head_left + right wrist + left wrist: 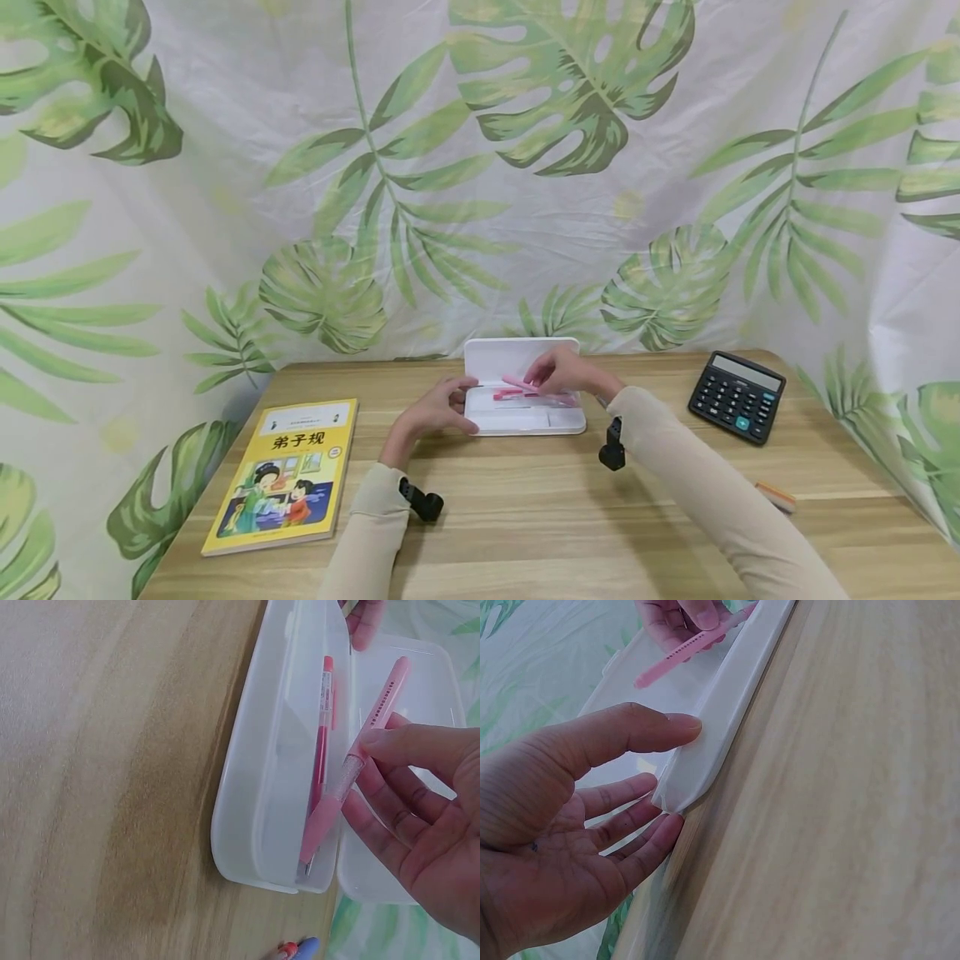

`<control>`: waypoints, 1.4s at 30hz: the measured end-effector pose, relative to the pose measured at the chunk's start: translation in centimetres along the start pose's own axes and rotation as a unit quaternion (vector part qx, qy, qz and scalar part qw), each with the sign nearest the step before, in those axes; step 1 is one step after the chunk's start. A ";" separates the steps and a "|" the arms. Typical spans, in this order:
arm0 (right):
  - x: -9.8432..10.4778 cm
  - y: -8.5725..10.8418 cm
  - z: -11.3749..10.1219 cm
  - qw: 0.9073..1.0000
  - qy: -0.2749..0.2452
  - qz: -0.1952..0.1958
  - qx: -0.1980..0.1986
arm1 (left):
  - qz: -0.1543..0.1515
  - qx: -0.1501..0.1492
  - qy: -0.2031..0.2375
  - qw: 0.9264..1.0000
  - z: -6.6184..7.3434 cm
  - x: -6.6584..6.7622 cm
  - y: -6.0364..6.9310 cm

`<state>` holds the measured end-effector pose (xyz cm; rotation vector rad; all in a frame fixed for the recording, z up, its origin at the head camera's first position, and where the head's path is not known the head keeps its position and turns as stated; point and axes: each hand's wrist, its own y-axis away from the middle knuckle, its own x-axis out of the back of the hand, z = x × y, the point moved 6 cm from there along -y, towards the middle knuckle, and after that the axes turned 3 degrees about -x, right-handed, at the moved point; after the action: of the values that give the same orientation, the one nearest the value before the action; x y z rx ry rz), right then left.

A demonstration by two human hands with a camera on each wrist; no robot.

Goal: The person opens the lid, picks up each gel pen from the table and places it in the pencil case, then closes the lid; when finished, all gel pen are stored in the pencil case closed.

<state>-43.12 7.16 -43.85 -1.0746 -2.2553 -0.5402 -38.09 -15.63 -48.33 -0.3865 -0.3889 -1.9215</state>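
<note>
A white pencil case [525,422] lies with its lid [517,354] raised, near the back of the table. My left hand [438,408] holds its left end, thumb on the front wall and fingers around the corner, as the left wrist view shows. Above the case, my right hand [435,802] pinches a pink pen [382,705] between thumb and fingers. The pen slants, its lower end in or just over the case. Inside the case lies a red pen [322,742] with a clear barrel; another reddish thing beside it is partly hidden.
A yellow picture book [285,475] lies at the left of the wooden table [510,533]. To the right are a black calculator [737,396] and a small orange block-like object [776,497]. Behind the table hangs a leaf-patterned cloth [420,208].
</note>
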 end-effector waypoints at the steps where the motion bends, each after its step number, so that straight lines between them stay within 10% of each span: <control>1: -0.1 -0.1 0.0 1.000 -0.001 -0.001 0.000 | 0.000 0.000 -0.001 1.000 0.0 0.0 0.0; 26: 2.1 1.7 -0.3 0.999 -0.009 0.018 0.037 | -0.005 -0.015 0.000 1.000 0.0 -0.1 -0.2; 42: 7.1 7.2 5.3 0.998 -0.005 0.051 -0.035 | -0.012 -0.020 -0.005 1.000 -0.2 0.1 -0.3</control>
<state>-42.76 18.48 -42.43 -1.2227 -2.1915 -0.5769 -38.43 -15.68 -48.49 -0.4205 -0.3631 -1.9538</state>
